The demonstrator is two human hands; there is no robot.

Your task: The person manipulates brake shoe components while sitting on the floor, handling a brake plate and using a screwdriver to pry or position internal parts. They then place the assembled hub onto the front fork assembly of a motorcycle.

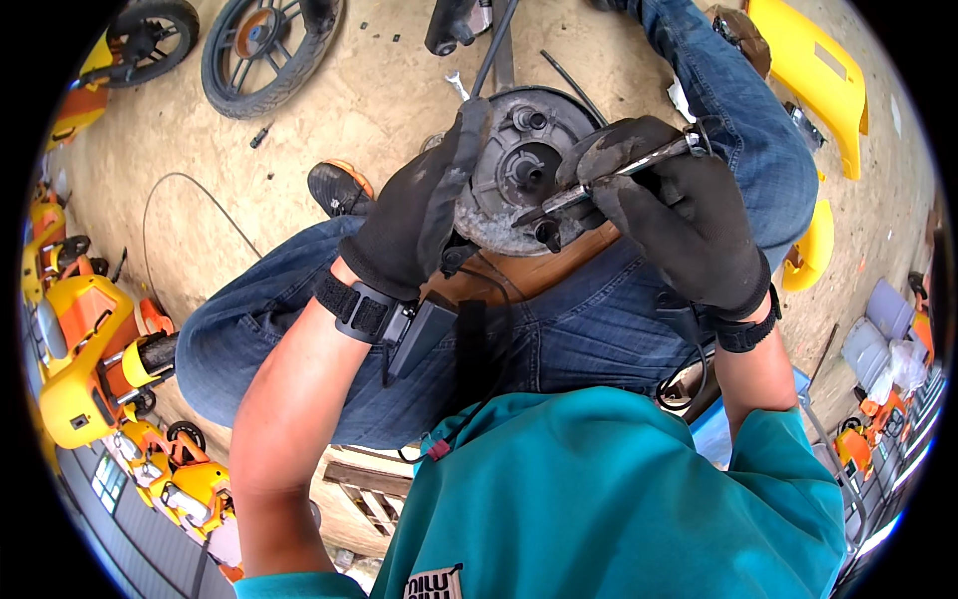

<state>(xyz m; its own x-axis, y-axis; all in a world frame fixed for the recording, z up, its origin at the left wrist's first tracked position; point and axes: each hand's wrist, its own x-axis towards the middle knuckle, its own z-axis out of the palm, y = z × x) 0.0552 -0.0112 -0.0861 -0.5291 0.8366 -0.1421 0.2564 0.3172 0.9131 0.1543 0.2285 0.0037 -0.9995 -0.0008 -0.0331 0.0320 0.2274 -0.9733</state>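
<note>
A round, grease-stained grey metal plate (484, 215), which looks like a brake backing plate, rests above my lap between my knees. It has a raised hub in the middle and dark stubs on its face. My left hand (414, 195), in a black work glove, closes around the plate's left edge. In my gloved right hand (689, 215) is a slim metal rod-shaped tool (571, 198), pinched between thumb and fingers. It slants down to the left, its dark tip at the plate's lower part beside a black stub. Whether the tip touches the plate I cannot tell.
A brown surface (539, 272) lies under the plate. Beyond are a spoked wheel with tyre (254, 55), a wrench (457, 84) and a thin cable (190, 178) on the floor. Yellow panels (813, 75) lie at right; yellow and orange vehicles (90, 349) stand at left.
</note>
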